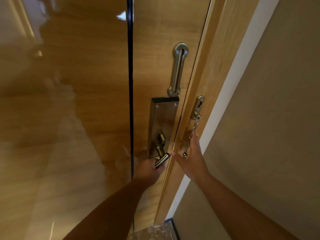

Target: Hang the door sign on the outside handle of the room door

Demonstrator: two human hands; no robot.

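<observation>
I face the inside of a glossy wooden room door. My left hand is shut on the metal lever handle, which sticks out from a brushed metal lock plate. My right hand lies flat with fingers apart against the wooden door frame, touching the hanging security chain. No door sign is in view.
A slotted chain-guard rail is screwed to the door above the lock plate. The chain's anchor plate sits on the frame. A beige wall stands to the right, and dark marble floor shows at the bottom.
</observation>
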